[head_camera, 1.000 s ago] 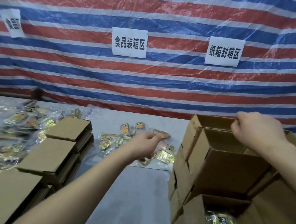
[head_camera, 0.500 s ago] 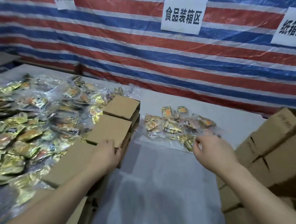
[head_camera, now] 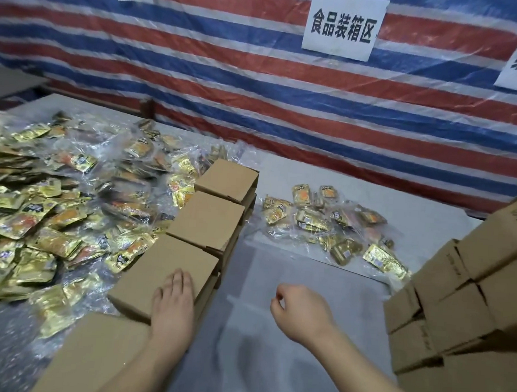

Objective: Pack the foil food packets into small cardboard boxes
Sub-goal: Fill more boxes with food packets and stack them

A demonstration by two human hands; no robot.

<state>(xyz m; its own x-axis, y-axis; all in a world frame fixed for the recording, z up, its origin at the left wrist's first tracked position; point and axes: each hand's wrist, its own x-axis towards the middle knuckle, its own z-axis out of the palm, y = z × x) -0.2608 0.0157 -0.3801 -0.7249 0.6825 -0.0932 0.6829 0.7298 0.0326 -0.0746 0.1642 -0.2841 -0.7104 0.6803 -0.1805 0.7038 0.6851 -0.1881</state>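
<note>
A packing workshop: tarpaulin wall [head_camera: 258,83], zone signs [head_camera: 343,25], stacked cartons [head_camera: 472,299].

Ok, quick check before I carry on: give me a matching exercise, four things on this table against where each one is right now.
Things:
1. left hand
2. right hand
3. big heap of foil packets
4. stack of boxes

Places:
A. right edge of the table
B. flat on a closed box in the row
C. left part of the table
D. above the bare table in the middle, fingers curled, holding nothing

Pairs: 1-B, 2-D, 3-C, 4-A
</note>
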